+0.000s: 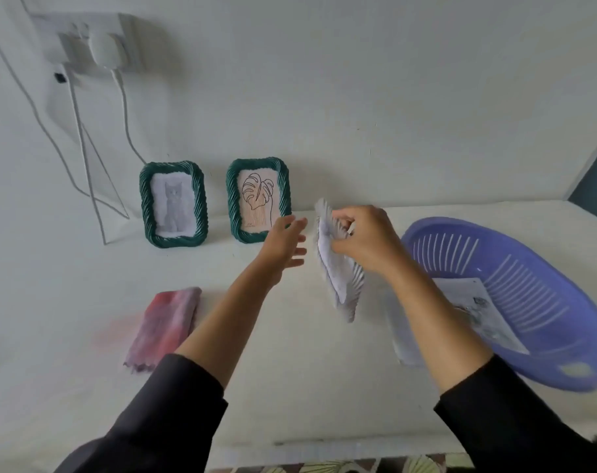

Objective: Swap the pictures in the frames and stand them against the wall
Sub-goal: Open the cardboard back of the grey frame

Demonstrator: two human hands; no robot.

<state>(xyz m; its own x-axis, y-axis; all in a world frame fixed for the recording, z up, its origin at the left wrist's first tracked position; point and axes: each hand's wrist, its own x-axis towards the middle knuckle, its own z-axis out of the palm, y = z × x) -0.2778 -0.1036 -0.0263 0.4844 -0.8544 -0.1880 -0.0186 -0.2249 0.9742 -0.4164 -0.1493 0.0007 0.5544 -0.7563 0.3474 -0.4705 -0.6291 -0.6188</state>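
Observation:
Two green woven picture frames lean upright against the white wall. The left frame (173, 203) shows a grey cat picture. The right frame (258, 199) shows a line-drawn leaf on a tan ground. My right hand (364, 235) grips a white ribbed frame (339, 271) by its upper edge and holds it edge-on above the table. My left hand (285, 241) hovers just left of it, fingers spread and holding nothing. Its fingertips cover the leaf frame's lower right corner.
A purple slotted plastic basket (515, 291) sits tilted at the right, with printed paper sheets (474, 312) in and under it. A folded pink-and-purple cloth (165, 324) lies at the left. Chargers and white cables (85, 158) hang on the wall at the back left.

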